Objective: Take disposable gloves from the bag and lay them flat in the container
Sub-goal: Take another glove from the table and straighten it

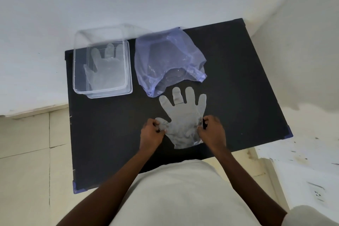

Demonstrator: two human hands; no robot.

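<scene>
A clear disposable glove (183,113) lies flat on the black table (102,134), fingers pointing away from me. My left hand (151,135) pinches its thumb side near the cuff. My right hand (212,130) pinches the opposite edge. Just beyond the glove's fingertips lies a crumpled bluish plastic bag (165,60), its mouth facing me. At the table's far left stands a clear plastic container (129,71) with another glove (106,68) lying flat inside it.
The table sits in a corner between white walls. Its near edge runs close to my body. A white ledge with a wall socket (316,192) is at the lower right. Tiled floor shows to the left.
</scene>
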